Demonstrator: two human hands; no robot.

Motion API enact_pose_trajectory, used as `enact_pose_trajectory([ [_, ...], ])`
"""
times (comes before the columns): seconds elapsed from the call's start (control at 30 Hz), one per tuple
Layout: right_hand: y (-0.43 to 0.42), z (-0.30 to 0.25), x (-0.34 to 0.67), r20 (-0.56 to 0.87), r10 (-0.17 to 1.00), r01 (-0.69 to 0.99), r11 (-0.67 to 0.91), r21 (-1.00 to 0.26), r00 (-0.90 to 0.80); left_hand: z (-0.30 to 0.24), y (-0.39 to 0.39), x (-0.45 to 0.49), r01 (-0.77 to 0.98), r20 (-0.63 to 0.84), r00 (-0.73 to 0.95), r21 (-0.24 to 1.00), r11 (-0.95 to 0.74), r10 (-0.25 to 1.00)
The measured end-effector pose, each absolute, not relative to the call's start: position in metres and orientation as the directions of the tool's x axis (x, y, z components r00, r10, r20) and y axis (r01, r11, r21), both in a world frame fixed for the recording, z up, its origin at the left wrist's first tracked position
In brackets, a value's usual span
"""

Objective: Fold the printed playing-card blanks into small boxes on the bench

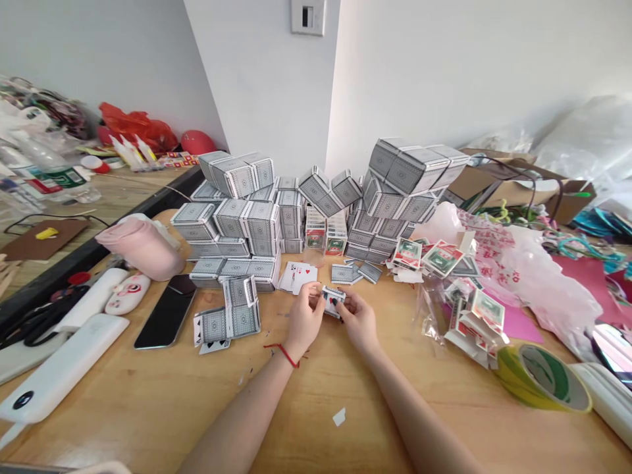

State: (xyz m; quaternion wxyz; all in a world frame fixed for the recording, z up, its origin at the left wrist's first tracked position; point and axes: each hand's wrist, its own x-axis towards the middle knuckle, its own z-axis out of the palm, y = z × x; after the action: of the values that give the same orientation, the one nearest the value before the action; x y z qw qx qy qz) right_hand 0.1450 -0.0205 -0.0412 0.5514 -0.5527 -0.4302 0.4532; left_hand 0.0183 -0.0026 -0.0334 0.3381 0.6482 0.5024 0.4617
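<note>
Near the middle of the table, my left hand [305,317] and my right hand [357,316] grip a playing card [334,302] from its two sides, fingers closed on its edges. Its edges look folded up, and a red and a black mark show on its face. Just beyond my left hand lies a fan of face-up cards [297,276]. Several grey-backed cards [356,272] lie loose beyond my right hand. To the left is a small joined piece of folded cards [232,316]. Large stacks of grey card blocks [247,227] rise behind, with more blocks [395,191] at right.
Upright card packs [326,237] stand between the stacks. At left lie a black phone [166,313], a white power bank [69,368] and a pink roll [141,247]. Opened card boxes [476,322], yellow tape [540,378] and plastic bags [543,276] crowd the right. A paper scrap [339,417] lies in front.
</note>
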Motion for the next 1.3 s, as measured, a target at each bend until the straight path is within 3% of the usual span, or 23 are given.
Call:
enact_pose_trajectory([
  [0.17, -0.023, -0.040, 0.145, 0.029, 0.973, 0.155, -0.007, -0.988, 0.230, -0.038, 0.000, 0.018, 0.372, 0.284, 0.093, 0.879, -0.298, 0.954],
  [0.33, -0.024, -0.040, 0.147, 0.032, 0.980, 0.197, -0.007, -0.980, 0.197, -0.041, -0.001, 0.019, 0.445, 0.312, 0.100, 0.835, -0.323, 0.945],
  [0.6, -0.023, -0.036, 0.146, -0.046, 0.994, -0.088, -0.036, -0.995, 0.103, -0.032, -0.001, 0.017, 0.480, 0.331, 0.083, 0.814, -0.329, 0.940],
  [0.87, -0.027, -0.020, 0.142, -0.137, 0.980, -0.423, -0.188, -0.886, -0.147, -0.024, -0.007, 0.018, 0.314, 0.249, 0.086, 0.912, -0.263, 0.965],
  [1.03, -0.029, -0.012, 0.142, -0.166, 0.960, -0.478, -0.257, -0.840, -0.225, -0.025, -0.008, 0.019, 0.294, 0.258, 0.109, 0.914, -0.279, 0.960],
  [1.3, -0.026, -0.023, 0.142, -0.206, 0.957, -0.490, -0.281, -0.825, -0.202, -0.023, -0.010, 0.019, 0.412, 0.437, 0.184, 0.780, -0.472, 0.881],
])
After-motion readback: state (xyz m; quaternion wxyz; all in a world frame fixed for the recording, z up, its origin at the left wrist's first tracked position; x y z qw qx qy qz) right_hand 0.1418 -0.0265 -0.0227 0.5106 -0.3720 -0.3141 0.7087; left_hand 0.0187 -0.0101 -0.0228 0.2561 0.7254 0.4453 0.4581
